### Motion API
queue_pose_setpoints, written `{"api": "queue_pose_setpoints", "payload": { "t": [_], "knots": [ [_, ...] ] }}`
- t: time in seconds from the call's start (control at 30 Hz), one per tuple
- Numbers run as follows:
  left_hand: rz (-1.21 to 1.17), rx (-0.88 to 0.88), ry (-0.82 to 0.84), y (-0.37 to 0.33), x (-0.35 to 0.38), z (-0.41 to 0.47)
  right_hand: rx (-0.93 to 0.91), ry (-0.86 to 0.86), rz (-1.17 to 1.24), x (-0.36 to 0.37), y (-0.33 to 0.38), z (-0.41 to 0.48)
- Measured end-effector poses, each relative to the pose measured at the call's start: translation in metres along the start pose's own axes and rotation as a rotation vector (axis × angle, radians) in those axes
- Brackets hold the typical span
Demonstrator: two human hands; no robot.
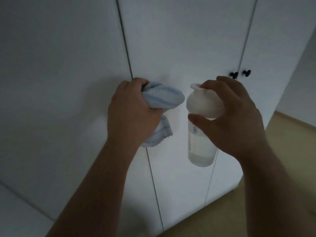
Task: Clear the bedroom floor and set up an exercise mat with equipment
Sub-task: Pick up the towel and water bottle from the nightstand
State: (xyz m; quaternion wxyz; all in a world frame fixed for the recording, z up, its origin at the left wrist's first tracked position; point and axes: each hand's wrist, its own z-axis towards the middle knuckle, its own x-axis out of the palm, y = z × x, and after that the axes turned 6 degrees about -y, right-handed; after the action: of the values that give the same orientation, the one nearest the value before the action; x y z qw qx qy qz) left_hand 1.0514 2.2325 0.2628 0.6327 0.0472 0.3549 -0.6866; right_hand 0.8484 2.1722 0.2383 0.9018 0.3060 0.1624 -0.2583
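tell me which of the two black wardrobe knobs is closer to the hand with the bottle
The left knob: it sits just above the right hand holding the bottle; the other knob lies further right.

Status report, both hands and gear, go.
Left hand shut on towel. Right hand shut on bottle, grip at the lid. Both held up before closed wardrobe. No mat in view.
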Motion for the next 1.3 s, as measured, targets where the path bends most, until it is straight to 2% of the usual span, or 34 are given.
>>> {"api": "queue_pose_setpoints", "payload": {
  "t": [0.33,0.57,0.87,1.07,1.3],
  "knots": [
    [-0.203,0.152,0.129,-0.125,0.150,0.016,0.123,-0.119,-0.153,-0.086,-0.141,0.028],
    [-0.320,0.229,0.316,-0.218,0.267,0.008,0.246,-0.159,-0.365,-0.138,-0.255,0.033],
    [-0.493,0.365,0.462,-0.335,0.458,0.021,0.420,-0.217,-0.595,-0.187,-0.421,0.065],
    [-0.665,0.498,0.562,-0.453,0.610,0.052,0.530,-0.294,-0.749,-0.222,-0.543,0.120],
    [-0.832,0.648,0.660,-0.600,0.738,0.051,0.675,-0.418,-0.918,-0.286,-0.661,0.157]
  ]
}}
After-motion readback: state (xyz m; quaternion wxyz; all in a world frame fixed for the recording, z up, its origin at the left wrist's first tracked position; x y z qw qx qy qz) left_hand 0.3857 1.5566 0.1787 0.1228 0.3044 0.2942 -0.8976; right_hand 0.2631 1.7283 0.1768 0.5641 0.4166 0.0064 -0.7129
